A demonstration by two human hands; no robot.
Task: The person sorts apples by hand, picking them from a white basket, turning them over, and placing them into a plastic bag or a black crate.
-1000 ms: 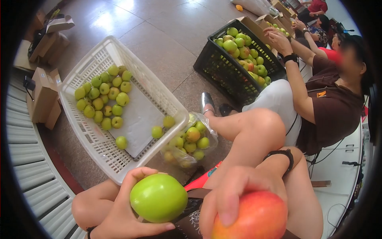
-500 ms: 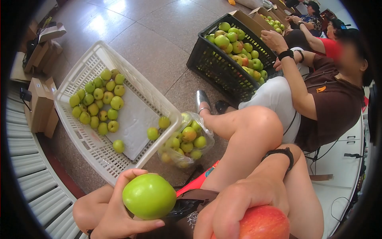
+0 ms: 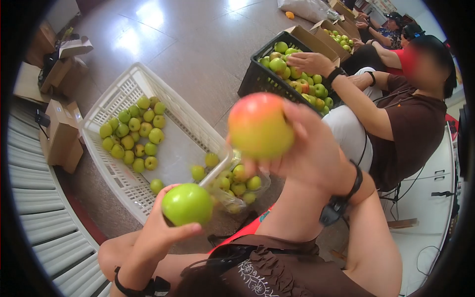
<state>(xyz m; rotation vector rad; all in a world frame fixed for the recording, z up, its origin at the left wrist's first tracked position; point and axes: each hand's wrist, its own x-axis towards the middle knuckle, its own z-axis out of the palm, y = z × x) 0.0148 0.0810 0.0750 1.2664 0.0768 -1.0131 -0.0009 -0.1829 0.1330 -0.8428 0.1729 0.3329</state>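
Observation:
My left hand [image 3: 161, 230] is wrapped round a bright green apple [image 3: 187, 204], held over my left knee near the front corner of the white crate. Raised higher, my right hand [image 3: 311, 148] grips a red-and-yellow apple [image 3: 260, 123], slightly blurred by motion. Beneath and left of it stands the white plastic crate [image 3: 185, 114], with many green apples [image 3: 133, 123] gathered toward its far left and a few near its front end. A clear plastic bag of apples [image 3: 237, 188] lies against the crate's right corner, partly hidden behind my right hand and its apple.
A black crate of apples [image 3: 251, 81] stands at the upper right, beside a seated co-worker [image 3: 410, 119] whose hand is over it. Further people sit behind, near cardboard boxes [image 3: 311, 44]. More cardboard boxes [image 3: 62, 136] and a white slatted surface [image 3: 49, 208] are at left.
My right hand has lifted its apple up and away from my lap, turning it. My left hand keeps the green apple, slightly lower. The co-worker's hand has moved over the black crate.

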